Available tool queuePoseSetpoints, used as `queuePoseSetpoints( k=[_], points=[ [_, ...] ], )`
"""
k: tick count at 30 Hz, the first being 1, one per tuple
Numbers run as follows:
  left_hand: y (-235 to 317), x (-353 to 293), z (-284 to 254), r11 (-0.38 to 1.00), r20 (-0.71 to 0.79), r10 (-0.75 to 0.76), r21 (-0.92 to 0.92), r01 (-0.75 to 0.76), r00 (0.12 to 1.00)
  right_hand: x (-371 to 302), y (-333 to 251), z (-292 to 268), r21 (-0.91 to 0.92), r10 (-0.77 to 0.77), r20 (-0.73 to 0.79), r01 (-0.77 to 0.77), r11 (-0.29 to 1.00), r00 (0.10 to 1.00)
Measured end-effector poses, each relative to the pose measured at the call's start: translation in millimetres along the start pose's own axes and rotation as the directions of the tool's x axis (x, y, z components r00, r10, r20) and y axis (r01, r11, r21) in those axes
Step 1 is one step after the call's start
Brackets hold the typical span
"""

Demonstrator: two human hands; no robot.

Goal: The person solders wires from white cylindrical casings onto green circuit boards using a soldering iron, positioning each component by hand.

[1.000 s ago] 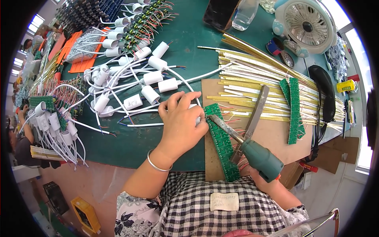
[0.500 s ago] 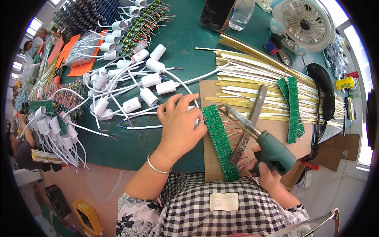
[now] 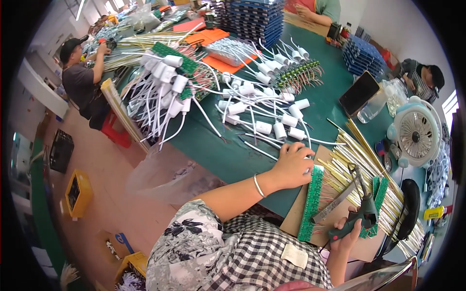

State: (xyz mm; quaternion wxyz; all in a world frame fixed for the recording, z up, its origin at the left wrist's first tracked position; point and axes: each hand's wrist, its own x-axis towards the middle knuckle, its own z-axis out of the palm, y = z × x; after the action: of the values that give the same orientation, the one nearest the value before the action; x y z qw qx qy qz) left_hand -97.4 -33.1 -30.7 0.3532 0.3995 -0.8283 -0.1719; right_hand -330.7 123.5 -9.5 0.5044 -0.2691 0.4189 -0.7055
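The right hand (image 3: 346, 231) grips the soldering gun (image 3: 368, 212), tip clear of the green circuit strip (image 3: 310, 206) on the brown board (image 3: 293, 218). The left hand (image 3: 289, 168) curls its fingers round what looks like a white socket (image 3: 307, 170); I'd hold that steady.

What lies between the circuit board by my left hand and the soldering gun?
A metal bar and thin reddish wires lie between the circuit board and soldering gun in the head view.

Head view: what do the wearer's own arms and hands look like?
Left hand and right hand: both ungloved. Left wrist: shiny, pale metal bangle. Left sleeve: whitish-grey, dark floral print, ending near the elbow. Right sleeve not visible.
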Motion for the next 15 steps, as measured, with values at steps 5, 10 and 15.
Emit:
queuePoseSetpoints(
  k=[5,10,15],
  points=[
    [-9.7,-1.1,3.2,1.000,-0.044,-0.002,-0.019,0.001,0.999,1.7,4.6,5.3,0.014,-0.014,0.003,0.013,1.000,1.000],
    [7.6,-10.9,-14.6,0.999,-0.262,0.034,-0.016,-0.039,0.964,5.3,6.0,11.0,-0.027,0.000,-0.018,-0.001,1.000,1.000],
    [37.3,-98.2,-58.2,0.983,-0.322,0.172,-0.002,-0.182,0.931,4.8,6.4,16.4,-0.043,-0.014,-0.033,0.013,0.999,0.999]
  ],
)
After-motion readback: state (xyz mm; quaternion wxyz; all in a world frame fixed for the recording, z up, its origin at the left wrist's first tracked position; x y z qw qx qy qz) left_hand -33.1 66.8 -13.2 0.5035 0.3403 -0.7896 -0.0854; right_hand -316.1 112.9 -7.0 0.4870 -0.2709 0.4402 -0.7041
